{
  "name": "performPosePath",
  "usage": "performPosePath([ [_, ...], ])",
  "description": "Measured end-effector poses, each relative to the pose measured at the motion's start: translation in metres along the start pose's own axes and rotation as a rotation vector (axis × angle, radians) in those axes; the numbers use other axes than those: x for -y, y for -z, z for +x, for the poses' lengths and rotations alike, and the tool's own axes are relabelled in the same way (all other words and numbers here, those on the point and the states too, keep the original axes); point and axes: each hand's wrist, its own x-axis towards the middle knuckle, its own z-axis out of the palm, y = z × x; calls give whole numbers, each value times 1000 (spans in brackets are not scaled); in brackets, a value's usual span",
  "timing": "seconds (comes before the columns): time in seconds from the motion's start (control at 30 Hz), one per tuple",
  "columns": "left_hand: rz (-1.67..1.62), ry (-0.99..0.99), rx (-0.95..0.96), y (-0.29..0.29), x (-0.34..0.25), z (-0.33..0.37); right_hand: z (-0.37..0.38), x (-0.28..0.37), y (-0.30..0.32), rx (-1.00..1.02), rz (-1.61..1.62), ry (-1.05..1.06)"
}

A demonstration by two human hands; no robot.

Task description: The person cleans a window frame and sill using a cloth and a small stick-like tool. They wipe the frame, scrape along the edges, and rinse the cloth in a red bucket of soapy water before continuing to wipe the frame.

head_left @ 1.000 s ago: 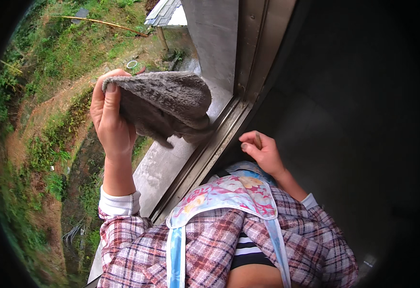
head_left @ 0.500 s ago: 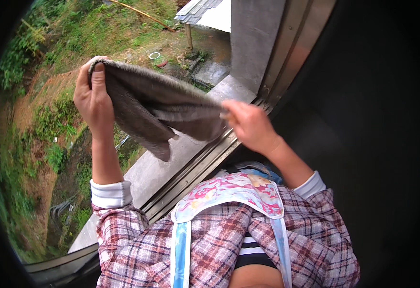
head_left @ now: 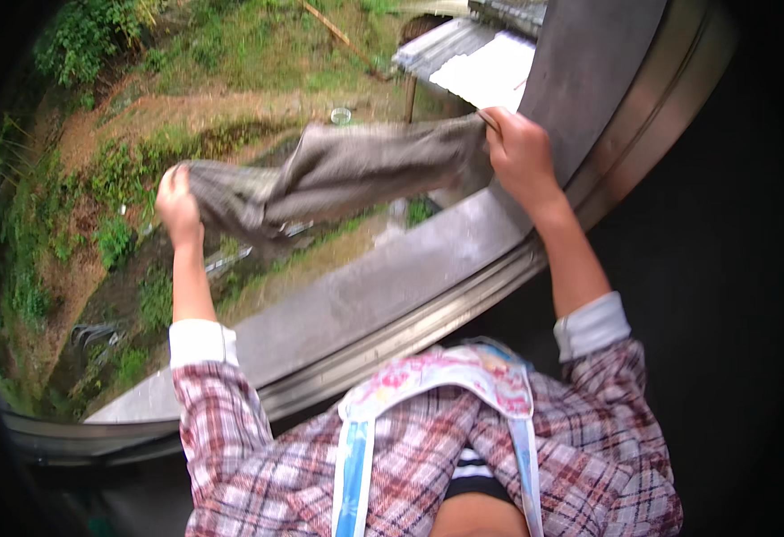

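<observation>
A grey-brown cloth (head_left: 379, 170) is stretched between my two hands, held out past the window sill over the ground below. My left hand (head_left: 180, 204) grips its left end, fingers closed on the bunched fabric. At the upper right corner, my right hand (head_left: 522, 154) pinches the cloth, higher than the left. The cloth sags and folds in the middle and is slightly blurred by motion. Both my arms reach forward, white cuffs turned back over plaid sleeves.
Beneath the cloth runs a grey concrete sill (head_left: 365, 309), with a metal window track (head_left: 383, 349) on my side. A grey side wall (head_left: 589, 72) rises at the right. Outside lie a grassy slope (head_left: 258, 63) and a small roof (head_left: 450, 54). The room at right is dark.
My right hand has moved up, right and outward, pulling the cloth wider and flatter. My left hand has dropped lower. The view has shifted, showing more of the sill.
</observation>
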Motion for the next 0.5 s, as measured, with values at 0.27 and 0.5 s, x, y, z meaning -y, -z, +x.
performPosePath([
  [0.27,-789,548,281,107,-77,12,-9,39,34,-167,405,-233],
  [0.5,-315,634,538,88,-104,-66,-37,29,63,-270,482,-321],
])
